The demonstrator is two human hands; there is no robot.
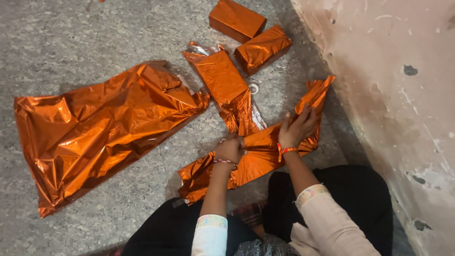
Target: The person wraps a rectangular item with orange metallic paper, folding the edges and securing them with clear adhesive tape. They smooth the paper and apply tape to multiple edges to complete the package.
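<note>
On floor: left hand (229, 149) pinching foil sheet (258, 154) at fold, right hand (297, 128) flat, fingers spread, pinning it; wrapped boxes (237, 20) set aside near wall (403, 95).

Plain home or small backyard workplace, work done on ground. Rough grey speckled stone floor (85, 33), no table. Worn pinkish plaster wall (403, 95) with dark chips and scratches on right. Person sits on floor. Shiny orange foil sheets (95, 128) and foil-wrapped orange boxes (237, 20) lie directly on floor.
</note>
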